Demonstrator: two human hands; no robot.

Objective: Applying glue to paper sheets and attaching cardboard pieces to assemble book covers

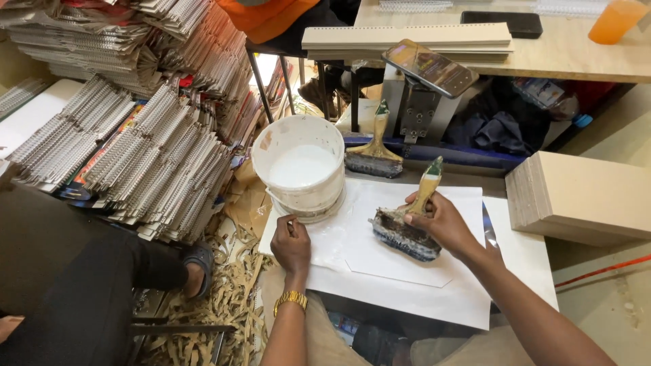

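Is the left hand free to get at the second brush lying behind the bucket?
Probably not directly: the left hand presses the white sheet, and the glue bucket stands between it and the spare brush.

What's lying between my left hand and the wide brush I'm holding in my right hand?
In the head view, only bare white paper sheet lies between the left hand and the wide wooden-handled brush in the right hand.

I see my right hand [444, 224] on a brush [407, 227] with a smooth wooden handle and matted, glue-caked bristles. My left hand [291, 244] presses matt white paper [407, 285], slightly wet-glossy near the white plastic bucket [300, 166]. The boards [576, 196] look like rough grey cardboard. My wristband [291, 298] is shiny gold metal.
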